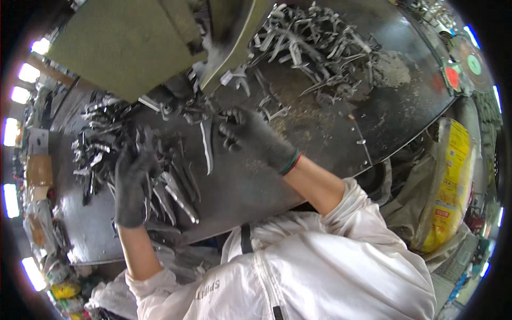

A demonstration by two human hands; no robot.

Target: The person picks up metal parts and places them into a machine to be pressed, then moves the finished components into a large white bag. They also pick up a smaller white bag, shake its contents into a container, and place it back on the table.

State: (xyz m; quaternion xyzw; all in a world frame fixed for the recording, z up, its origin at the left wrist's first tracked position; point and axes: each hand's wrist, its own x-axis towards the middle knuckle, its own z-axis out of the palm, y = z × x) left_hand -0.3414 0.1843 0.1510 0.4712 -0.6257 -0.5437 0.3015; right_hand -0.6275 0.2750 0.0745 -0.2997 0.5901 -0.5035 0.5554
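My left hand (132, 184), in a dark grey knit glove, is over a heap of grey metal levers (178, 196) on the left of the dark metal table. Its fingers look apart and slightly blurred, with levers beside and under them. My right hand (258, 137), gloved alike with a green and red cuff, is at the middle of the table, below a machine part. Its fingers are curled in, and what they hold, if anything, is hidden. Just left of those fingertips a single curved, shiny lever (207, 146) points toward me.
A large olive-green metal guard (122, 45) overhangs the table at the upper left. Behind my right hand lies a big pile of metal levers (314, 40), with pale grit (393, 69) beside it. A yellow printed sack (450, 184) stands off the table's right edge.
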